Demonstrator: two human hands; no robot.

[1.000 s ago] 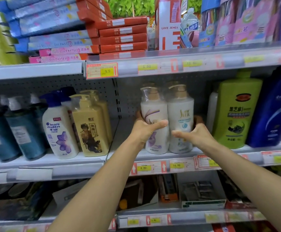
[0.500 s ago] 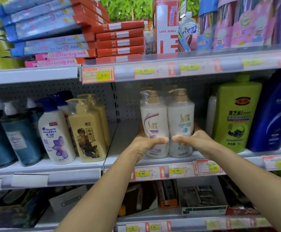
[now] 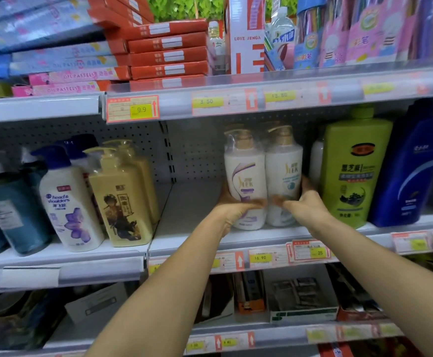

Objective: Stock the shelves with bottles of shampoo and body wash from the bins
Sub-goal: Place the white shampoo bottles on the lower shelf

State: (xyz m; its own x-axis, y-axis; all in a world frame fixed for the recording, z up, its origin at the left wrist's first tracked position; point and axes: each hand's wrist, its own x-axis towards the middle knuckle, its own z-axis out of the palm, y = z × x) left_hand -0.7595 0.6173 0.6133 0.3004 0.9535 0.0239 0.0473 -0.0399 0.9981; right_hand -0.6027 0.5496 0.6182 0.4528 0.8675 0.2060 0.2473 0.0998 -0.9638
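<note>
Two white pump bottles wrapped together as a twin pack [image 3: 263, 173] stand on the middle shelf [image 3: 192, 235]. My left hand [image 3: 232, 211] grips the pack's left side, fingers round the purple-labelled bottle. My right hand [image 3: 304, 204] grips the right side, round the teal-labelled bottle. Both thumbs meet across the front. The pack's base sits near the shelf's front edge, just left of a large green bottle [image 3: 352, 168].
A dark blue bottle [image 3: 408, 173] stands right of the green one. Left of a bare gap on the shelf are yellow bottles [image 3: 122, 197], a white Head & Shoulders bottle [image 3: 68, 204] and teal bottles [image 3: 12, 215]. Boxes fill the shelf above; cartons sit below.
Both hands have slid lower on the twin pack, and the pack has come down and settled on the shelf. The camera has moved closer.
</note>
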